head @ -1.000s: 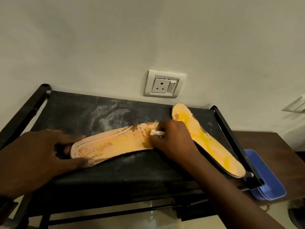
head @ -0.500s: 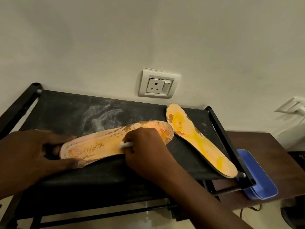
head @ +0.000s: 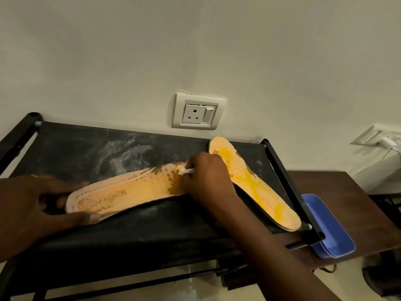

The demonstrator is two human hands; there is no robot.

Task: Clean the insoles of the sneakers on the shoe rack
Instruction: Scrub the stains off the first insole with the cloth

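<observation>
While heel of insole [head: 121, 195] is being pinned by left hand [head: 32, 210], small white scrubber [head: 188, 171] is being pinched in right hand [head: 206, 181]; short firm strokes advised, toe patches under fingers.

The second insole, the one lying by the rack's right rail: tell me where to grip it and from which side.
Grip the second insole at its near heel end, coming from the front right. That end juts past the shoe rack edge, so fingers could likely close above and below it. The toe end lies flat on the fabric, and the right hand crowds its left edge.
</observation>
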